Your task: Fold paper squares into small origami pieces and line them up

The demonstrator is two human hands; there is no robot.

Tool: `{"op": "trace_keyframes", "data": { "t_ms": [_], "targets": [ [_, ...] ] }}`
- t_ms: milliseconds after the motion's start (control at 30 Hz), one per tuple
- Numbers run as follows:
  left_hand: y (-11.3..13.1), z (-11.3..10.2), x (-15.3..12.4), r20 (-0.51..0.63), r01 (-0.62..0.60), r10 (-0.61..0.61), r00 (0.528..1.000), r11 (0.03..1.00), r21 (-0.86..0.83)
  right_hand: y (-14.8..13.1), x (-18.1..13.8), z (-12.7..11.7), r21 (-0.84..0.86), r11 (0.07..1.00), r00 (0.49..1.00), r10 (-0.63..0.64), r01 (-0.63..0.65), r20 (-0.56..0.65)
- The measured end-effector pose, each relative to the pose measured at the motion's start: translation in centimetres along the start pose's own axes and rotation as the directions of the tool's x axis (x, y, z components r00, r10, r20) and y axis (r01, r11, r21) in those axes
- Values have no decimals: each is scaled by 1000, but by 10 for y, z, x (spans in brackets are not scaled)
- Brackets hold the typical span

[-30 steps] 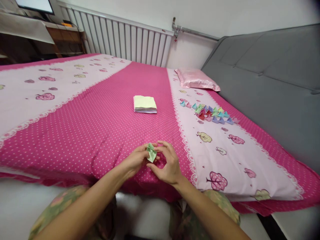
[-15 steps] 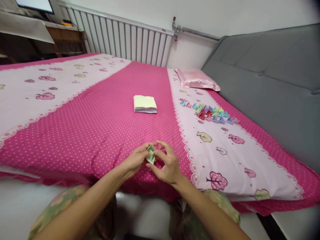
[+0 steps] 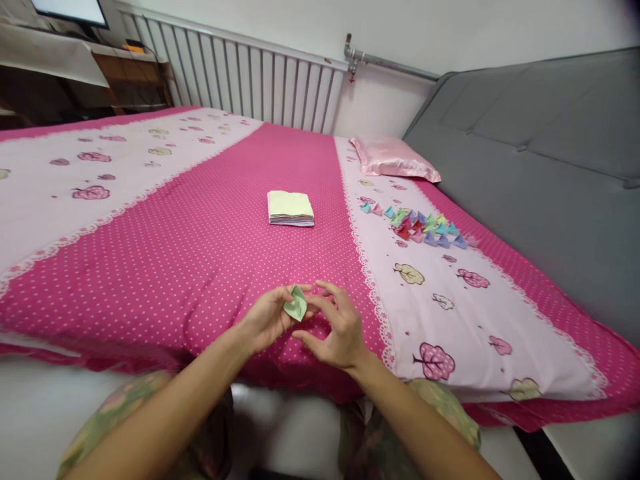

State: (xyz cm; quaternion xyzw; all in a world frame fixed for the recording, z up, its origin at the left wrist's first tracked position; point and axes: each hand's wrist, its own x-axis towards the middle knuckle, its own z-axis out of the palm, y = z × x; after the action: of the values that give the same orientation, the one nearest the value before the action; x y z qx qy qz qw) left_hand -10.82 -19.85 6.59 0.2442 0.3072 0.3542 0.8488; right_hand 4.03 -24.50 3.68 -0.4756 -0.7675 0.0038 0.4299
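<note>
My left hand [image 3: 265,319] and my right hand [image 3: 336,328] meet over the near edge of the pink dotted bedspread [image 3: 210,253]. Between their fingertips sits a small folded piece of light green paper [image 3: 296,305]. The left hand pinches it from the left, and the right hand's fingers curl around its right side. Farther up the bed lies a stack of pale yellow paper squares [image 3: 290,208]. To its right, on the lighter strip of the spread, stands a cluster of several small folded paper shapes [image 3: 420,227] in many colours.
A pink satin pillow [image 3: 393,159] lies at the head of the bed by a grey padded headboard [image 3: 540,173]. A white radiator [image 3: 240,77] runs along the far wall. My knees in patterned fabric [image 3: 125,407] show below the bed's edge.
The green paper piece has turned in my fingers and now shows a flatter, broader face. Both hands stay in nearly the same place.
</note>
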Motion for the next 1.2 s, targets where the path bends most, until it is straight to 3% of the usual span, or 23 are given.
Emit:
{"op": "trace_keyframes", "data": {
  "t_ms": [167, 400, 800, 967, 1200],
  "targets": [
    [3, 3, -2, 24, 37, -34, 999, 994, -107, 0, 0, -1, 34, 999, 1000, -17, 17, -11],
    [4, 5, -4, 57, 58, -52, 997, 992, -111, -2, 0, -1, 20, 997, 997, -77, 76, 25],
    [4, 8, -5, 54, 66, -59, 997, 988, -139, -3, 0, 1, 41, 999, 998, -38, 35, 53],
    [5, 5, -3, 12, 16, -15, 1000, 991, -131, -3, 0, -1, 86, 996, 999, -24, 27, -38],
    [1, 11, -3, -90, -103, 93, 992, 987, -120, -3, 1, 0, 167, 982, 995, 91, -83, -39]
  ]
}}
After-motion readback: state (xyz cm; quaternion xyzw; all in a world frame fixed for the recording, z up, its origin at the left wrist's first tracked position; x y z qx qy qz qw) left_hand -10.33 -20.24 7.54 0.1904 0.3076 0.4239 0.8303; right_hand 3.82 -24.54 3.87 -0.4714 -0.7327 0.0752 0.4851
